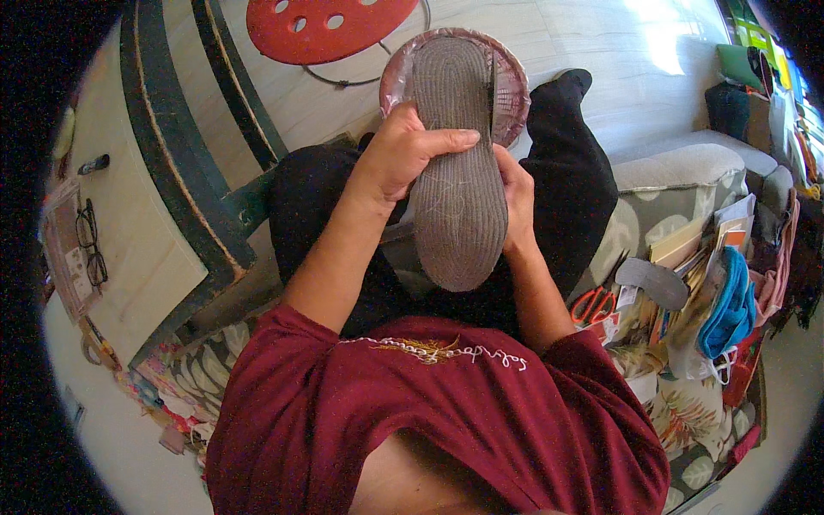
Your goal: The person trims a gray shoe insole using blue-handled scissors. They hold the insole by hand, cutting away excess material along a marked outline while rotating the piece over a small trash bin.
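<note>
I hold a grey ribbed shoe sole point(457, 180) upright over my lap, its underside facing me. A pinkish upper point(513, 81) wraps around its far toe end. My left hand point(410, 150) grips the sole's left edge, thumb laid across the ribbed face. My right hand point(518, 197) holds the right edge, fingers mostly hidden behind the sole. My legs in black trousers point(566, 163) stretch out beneath.
A dark green wooden table frame point(184, 163) stands at left, with glasses point(90, 245) on its pale top. A red perforated stool point(330, 26) lies ahead. At right, a sofa holds another grey insole point(652, 281), orange-handled scissors point(592, 305), papers and blue cloth point(731, 309).
</note>
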Demonstrator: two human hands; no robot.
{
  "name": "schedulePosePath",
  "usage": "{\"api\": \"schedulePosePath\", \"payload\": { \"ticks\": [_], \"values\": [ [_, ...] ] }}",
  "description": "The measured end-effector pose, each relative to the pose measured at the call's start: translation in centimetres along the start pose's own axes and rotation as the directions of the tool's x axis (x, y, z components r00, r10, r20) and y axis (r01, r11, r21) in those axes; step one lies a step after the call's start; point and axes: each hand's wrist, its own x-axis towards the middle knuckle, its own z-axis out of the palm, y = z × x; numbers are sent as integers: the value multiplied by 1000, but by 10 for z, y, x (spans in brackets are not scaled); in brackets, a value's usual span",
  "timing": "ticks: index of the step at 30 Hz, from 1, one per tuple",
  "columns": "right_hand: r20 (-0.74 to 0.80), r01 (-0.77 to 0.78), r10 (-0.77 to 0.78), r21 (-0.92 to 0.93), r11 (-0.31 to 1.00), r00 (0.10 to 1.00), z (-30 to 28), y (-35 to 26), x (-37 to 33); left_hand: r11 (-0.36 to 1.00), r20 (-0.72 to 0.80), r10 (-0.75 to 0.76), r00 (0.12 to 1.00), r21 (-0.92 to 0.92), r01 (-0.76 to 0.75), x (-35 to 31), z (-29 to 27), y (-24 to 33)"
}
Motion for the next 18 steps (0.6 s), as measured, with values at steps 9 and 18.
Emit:
{"api": "schedulePosePath", "payload": {
  "ticks": [9,18],
  "values": [
    [-38,40,-40,4,999,998,4,9,0,961,-229,271,935,19,-274,9,5,-6],
    [70,-112,98,233,966,993,8,16,2,960,-277,223,935,-104,-260,11,2,-6]
  ]
}}
